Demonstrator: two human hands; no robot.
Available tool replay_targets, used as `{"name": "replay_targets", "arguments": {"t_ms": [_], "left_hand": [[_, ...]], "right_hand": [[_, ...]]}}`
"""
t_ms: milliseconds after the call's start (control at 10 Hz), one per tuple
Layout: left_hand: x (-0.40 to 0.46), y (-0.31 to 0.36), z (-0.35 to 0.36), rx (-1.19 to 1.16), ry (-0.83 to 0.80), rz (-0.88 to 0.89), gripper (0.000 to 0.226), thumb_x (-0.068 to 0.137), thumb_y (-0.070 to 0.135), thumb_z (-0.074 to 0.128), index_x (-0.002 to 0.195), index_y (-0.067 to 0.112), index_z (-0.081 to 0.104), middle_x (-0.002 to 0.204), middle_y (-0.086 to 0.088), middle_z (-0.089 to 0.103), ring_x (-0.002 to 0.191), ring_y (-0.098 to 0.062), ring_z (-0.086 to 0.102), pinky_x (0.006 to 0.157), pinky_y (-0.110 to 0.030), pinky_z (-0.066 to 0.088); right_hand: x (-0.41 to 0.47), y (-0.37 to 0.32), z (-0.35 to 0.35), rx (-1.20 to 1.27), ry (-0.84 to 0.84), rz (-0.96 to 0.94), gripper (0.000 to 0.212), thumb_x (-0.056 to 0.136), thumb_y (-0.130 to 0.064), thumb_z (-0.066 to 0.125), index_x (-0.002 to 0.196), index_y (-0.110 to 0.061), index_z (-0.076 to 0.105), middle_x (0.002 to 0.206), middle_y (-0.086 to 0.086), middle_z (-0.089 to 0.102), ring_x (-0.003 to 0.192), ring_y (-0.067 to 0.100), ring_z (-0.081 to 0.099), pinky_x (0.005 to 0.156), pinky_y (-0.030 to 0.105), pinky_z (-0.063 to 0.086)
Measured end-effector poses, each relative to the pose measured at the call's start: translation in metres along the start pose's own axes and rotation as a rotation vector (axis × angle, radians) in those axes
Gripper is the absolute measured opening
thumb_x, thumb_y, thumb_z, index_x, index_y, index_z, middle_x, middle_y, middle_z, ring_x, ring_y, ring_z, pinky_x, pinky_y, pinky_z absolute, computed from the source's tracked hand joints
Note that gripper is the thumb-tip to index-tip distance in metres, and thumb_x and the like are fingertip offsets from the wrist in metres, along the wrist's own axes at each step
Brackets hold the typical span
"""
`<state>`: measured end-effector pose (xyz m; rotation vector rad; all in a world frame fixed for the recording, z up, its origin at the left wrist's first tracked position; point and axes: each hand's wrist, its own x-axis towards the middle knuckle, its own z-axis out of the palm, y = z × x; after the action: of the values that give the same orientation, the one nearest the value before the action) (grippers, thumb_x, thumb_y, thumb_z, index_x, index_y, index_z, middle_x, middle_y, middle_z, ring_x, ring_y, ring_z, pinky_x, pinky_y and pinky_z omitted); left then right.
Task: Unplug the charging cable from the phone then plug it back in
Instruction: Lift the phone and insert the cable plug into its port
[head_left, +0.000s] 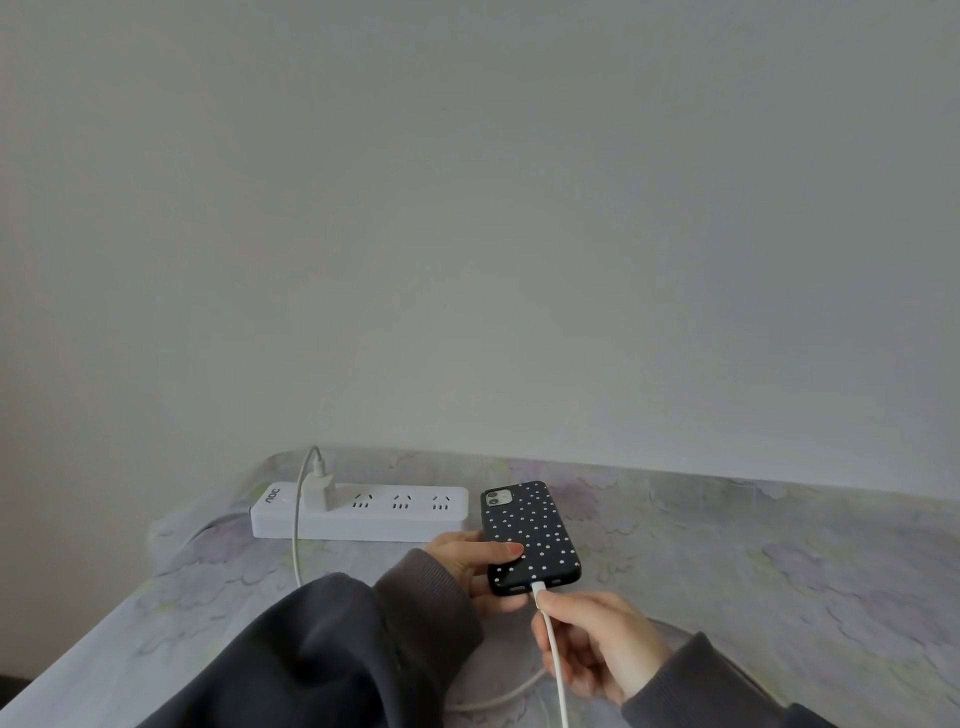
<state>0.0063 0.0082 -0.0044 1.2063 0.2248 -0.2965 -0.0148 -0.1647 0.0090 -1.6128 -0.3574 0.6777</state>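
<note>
Right hand (597, 644) pinches the thin white charging cable (551, 644) at its plug; left hand (467, 564) clamps the black dotted phone (530, 535), bracing it for the pull.

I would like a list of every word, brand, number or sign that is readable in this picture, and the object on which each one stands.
"AOC": dark letters on the left end of the white power strip, seen sideways; my best reading, since they are small.
Phone: its case shows only a pattern of small white dots, no text.
Charger plug and charging cable: no print visible.
Nothing else in the picture carries readable text.
</note>
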Motion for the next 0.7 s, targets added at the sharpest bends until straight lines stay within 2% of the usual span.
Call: {"name": "replay_targets", "arguments": {"t_ms": [700], "left_hand": [[-0.0032,0.0015,0.0033,0.004,0.013,-0.015,0.007,0.08,-0.004,0.062,0.085,0.0,0.061,0.053,-0.008,0.075,0.046,-0.018,0.071,0.036,-0.023,0.054]], "right_hand": [[-0.0012,-0.001,0.0018,0.0,0.032,0.003,0.053,0.089,-0.022,0.047,0.038,-0.016,0.059,0.031,-0.002,0.051,0.027,0.008,0.036,0.031,0.015,0.027]]}}
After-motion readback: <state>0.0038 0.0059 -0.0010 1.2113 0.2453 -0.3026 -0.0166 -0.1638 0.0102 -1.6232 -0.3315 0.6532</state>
